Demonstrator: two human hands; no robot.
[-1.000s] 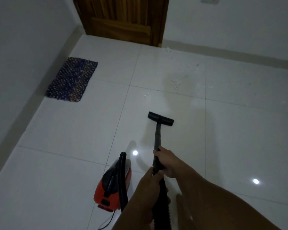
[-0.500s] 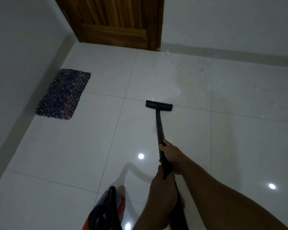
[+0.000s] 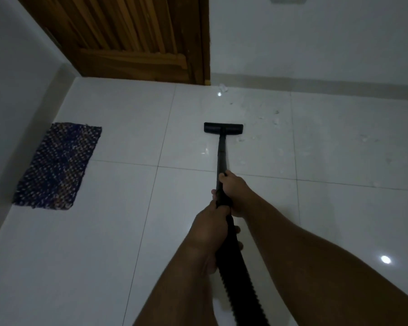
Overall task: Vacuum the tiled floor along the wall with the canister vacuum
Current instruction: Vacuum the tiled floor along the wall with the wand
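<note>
Your floor nozzle (image 3: pixel 223 128) sits flat on the tiled floor (image 3: pixel 118 231), straight ahead of your grip and well out from it, its bar lying crosswise to the wand (image 3: pixel 221 156). The wand's long axis runs directly away from you toward the far wall (image 3: pixel 316 43). Your right hand (image 3: pixel 233 191) is the forward one, nearer the nozzle, wrapped closed around the wand. Your left hand (image 3: pixel 210 227) sits just behind it, fingers clamped where the wand meets the ribbed hose (image 3: pixel 236 278), which trails back under your arms. The pale debris (image 3: pixel 264 128) lies beyond your grip and to the right of the nozzle, scattered toward the skirting. To reach it you would likely push forward and angle right. The woven mat (image 3: pixel 57 165) lies well off to your left, beside the side wall; the wooden door (image 3: pixel 137 36) stands ahead left.
</note>
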